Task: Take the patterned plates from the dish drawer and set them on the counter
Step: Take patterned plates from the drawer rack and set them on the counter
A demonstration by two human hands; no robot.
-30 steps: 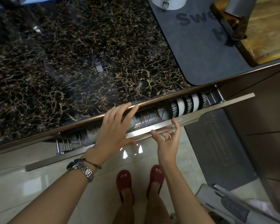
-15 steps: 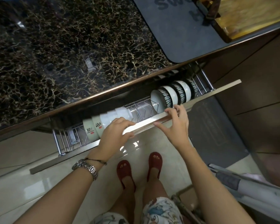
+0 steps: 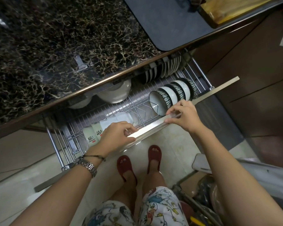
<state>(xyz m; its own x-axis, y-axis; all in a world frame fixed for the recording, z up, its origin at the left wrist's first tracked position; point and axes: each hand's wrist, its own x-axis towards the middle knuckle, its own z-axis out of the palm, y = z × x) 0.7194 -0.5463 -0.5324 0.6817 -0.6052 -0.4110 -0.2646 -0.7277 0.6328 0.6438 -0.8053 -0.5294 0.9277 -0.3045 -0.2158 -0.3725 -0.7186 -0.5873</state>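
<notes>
Under the dark marbled counter (image 3: pixel 59 46), a wire dish drawer (image 3: pixel 114 111) is standing pulled out over a pale tiled floor (image 3: pixel 175 144), with brown cabinet fronts (image 3: pixel 252 75) running off beside it. A grey mat (image 3: pixel 167 20) is lying on the counter above the drawer's far end, and a wooden board (image 3: pixel 232 8) is sitting on that mat. Both hands are curling over the drawer's long metal front rail (image 3: pixel 203 95). The left hand (image 3: pixel 116 136) is gripping the rail near its middle, fingers folded over the top edge and thumb beneath. The right hand (image 3: pixel 185 115) is pinching the rail a little further along, fingertips on the inner edge. Neither hand is carrying a dish. Just behind the right hand, a row of striped bowls (image 3: pixel 171 93) is standing on edge in the drawer. The patterned plates (image 3: pixel 162 69) are standing upright at the drawer's back, partly hidden under the counter's lip. White cups (image 3: pixel 95 132) are lying behind the left hand.
</notes>
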